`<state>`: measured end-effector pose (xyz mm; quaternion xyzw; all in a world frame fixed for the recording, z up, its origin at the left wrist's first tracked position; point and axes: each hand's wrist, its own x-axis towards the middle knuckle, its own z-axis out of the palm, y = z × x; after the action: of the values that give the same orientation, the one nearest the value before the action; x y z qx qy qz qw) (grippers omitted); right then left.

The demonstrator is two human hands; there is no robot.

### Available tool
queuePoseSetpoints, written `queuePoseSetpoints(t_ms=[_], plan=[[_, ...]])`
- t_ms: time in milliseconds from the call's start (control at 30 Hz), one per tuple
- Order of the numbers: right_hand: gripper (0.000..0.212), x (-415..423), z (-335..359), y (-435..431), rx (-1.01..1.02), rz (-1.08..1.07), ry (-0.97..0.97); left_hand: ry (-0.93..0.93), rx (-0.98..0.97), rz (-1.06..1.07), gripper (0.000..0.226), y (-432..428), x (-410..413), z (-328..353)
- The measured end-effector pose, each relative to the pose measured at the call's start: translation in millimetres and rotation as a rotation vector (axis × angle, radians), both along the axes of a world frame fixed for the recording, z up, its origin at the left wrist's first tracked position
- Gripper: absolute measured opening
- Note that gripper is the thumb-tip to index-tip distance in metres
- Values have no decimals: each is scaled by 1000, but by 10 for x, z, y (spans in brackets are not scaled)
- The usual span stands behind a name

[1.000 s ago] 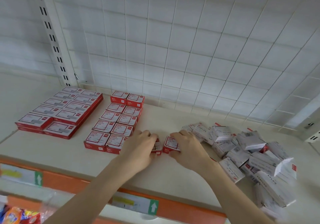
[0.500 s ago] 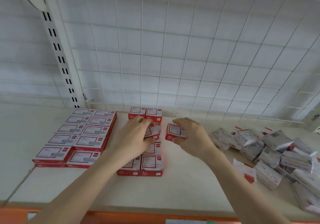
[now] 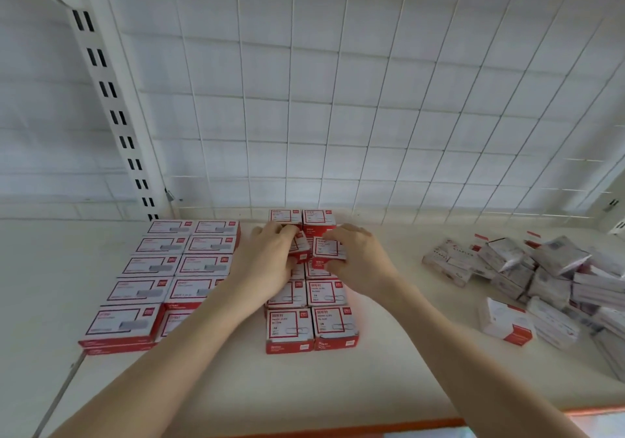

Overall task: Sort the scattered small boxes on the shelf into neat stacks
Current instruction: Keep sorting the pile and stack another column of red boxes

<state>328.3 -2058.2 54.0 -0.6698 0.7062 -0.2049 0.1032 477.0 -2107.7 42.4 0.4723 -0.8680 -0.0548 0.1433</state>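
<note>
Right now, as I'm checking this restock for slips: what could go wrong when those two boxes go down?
The left hand and right hand each grip a box over the middle rows; set down crooked, they could knock neighbours askew. The left forearm passes over the left stack's front corner and might drag it.

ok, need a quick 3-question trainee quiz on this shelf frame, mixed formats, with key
1. True or false: the right hand rests idle on the cream shelf.
2. Where does the loose heap of white-and-red cardboard boxes lie? A) far left B) right of both hands C) on the wire back panel
3. Fill in: the left hand grips a small red-and-white box above the middle block of stacked boxes, which is ___ columns wide.
Key: 1 false, it grips a second small box; 2 B; 3 two.
</note>
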Motion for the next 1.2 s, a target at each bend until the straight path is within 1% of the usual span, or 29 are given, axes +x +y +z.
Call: queuePoseSetpoints(t_ms=[67, 167, 367, 500, 600, 833, 933, 1200], plan=[[48, 5, -15, 2, -10, -6, -3, 5, -16, 0, 50, -24, -3, 6], [50, 20, -17, 20, -31, -6, -23, -17, -93, 41, 52, -60, -5, 16], [48, 3, -27, 54, -14, -22, -8, 25, -77, 71, 51, -68, 3, 6], [44, 9, -42, 11, -65, -30, -36, 76, -88, 67, 52, -85, 3, -7], [41, 24, -78, -50, -95, -39, -31, 60, -109, 90, 54, -89, 22, -21], [35, 48, -181, -94, -167, -88, -54, 104, -9, 166, 50, -144, 45, -60], [35, 56, -186, -116, -174, -104, -57, 113, 27, 146, 45, -165, 44, -83], [35, 56, -204, -166, -195, -132, -75, 111, 18, 138, 39, -169, 41, -84]])
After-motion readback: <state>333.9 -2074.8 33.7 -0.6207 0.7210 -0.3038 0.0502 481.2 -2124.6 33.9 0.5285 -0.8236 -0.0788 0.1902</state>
